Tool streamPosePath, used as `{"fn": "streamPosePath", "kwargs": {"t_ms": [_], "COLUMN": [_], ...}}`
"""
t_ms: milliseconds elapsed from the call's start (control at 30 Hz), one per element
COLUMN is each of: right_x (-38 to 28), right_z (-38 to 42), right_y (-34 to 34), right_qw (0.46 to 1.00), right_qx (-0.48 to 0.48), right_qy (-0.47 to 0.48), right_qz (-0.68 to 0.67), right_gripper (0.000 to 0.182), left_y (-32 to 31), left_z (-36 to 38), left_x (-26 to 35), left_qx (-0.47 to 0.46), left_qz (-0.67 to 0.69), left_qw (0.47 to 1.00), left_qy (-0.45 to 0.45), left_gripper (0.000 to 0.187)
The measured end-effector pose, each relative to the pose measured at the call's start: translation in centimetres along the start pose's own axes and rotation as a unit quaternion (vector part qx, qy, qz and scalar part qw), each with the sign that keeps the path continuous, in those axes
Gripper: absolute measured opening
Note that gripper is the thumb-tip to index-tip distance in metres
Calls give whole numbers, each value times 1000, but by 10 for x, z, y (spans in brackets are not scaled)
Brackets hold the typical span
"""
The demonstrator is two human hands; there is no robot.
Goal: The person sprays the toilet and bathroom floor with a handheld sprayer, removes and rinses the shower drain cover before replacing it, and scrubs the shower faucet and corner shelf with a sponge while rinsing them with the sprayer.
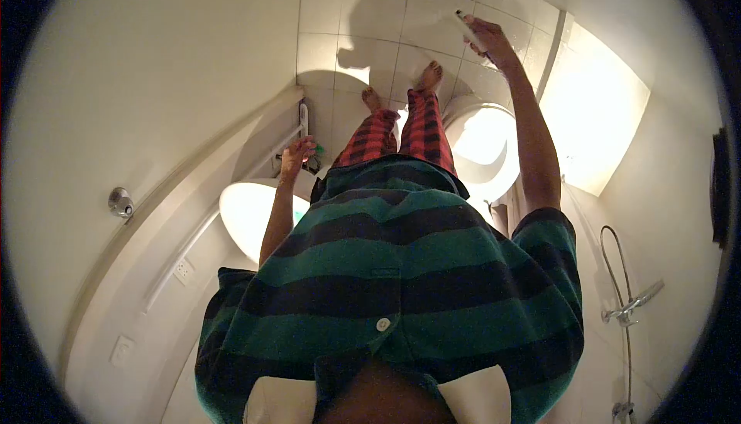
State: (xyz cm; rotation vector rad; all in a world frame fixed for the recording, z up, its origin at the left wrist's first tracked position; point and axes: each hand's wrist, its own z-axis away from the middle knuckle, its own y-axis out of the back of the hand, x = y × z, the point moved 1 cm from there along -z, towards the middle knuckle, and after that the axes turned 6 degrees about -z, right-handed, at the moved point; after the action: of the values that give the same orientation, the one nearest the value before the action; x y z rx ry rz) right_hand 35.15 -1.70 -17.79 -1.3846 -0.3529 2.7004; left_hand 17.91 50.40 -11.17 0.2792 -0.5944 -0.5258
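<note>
My right hand [489,39] is stretched out ahead on the right, its fingers closed round a slim pale object [468,27] with a dark tip. The kind of object is not clear. My left hand [298,152] hangs at the left, fingers loosely bent and apart, with nothing visible in them. Close to its fingertips are small green and reddish things [319,149], too small and blurred to name. A white washbasin [245,212] lies below and beside the left forearm. Beyond the right forearm's inner side is a white toilet [505,163].
My bare feet [429,76] stand on a tiled floor [378,11]. A white rail [304,119] runs along the left wall near my left hand. A hand shower [644,294] with its hose hangs on the right wall. A metal knob [121,202] sticks out at far left.
</note>
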Motion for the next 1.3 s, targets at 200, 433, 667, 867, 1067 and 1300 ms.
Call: {"fn": "streamPosePath", "kwargs": {"t_ms": [200,433,667,867,1067,1300], "right_x": [14,47,86,68,42,55], "right_z": [1,-8,-26,-29,-28,-15], "right_y": [-44,-60,-80,-63,-6,52], "right_qw": [989,996,986,989,975,929], "right_qx": [-89,-65,-132,-113,-9,89], "right_qy": [-53,-4,-49,-16,-93,16], "right_qz": [109,64,87,92,202,358], "right_gripper": [43,38,36,40,41,41], "left_y": [4,1,-2,-1,2,7], "left_z": [-1,18,17,21,14,6], "left_x": [-42,-17,-20,-18,-21,-47], "left_qx": [-30,-9,-12,15,-14,-55], "left_qz": [-35,-26,-8,-10,-42,-23], "left_qw": [995,997,997,998,993,996], "left_qy": [85,69,80,64,111,67], "left_gripper": [40,39,38,37,37,32]}}
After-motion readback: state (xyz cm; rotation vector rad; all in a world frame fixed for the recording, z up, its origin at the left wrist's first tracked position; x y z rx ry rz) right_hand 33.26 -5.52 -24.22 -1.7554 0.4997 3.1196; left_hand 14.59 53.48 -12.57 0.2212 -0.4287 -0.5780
